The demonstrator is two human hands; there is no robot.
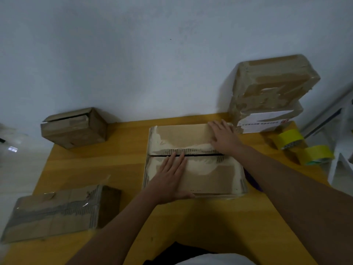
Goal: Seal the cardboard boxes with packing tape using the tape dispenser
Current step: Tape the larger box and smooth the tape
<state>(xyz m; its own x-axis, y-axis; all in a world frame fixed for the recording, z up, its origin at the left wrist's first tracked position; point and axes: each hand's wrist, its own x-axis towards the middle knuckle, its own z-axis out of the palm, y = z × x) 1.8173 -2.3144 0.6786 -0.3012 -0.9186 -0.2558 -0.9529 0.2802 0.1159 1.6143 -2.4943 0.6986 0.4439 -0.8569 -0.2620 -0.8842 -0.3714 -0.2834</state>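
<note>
A worn cardboard box [202,169] lies in the middle of the yellow wooden table [86,169], its two top flaps folded down with a dark seam between them. My left hand [170,178] presses flat on the near flap, fingertips at the seam. My right hand [223,138] lies flat on the far flap near its right end. Two rolls of yellow packing tape [292,138] [317,154] sit at the table's right edge. No tape dispenser shows, apart from something purple [254,180] that peeks out right of the box.
A stack of taped boxes [271,87] with a white-labelled one at the bottom stands at the back right. A half-open box [74,127] sits at the back left corner. Another flat box [55,211] with torn tape lies at the front left. A pale wall rises behind.
</note>
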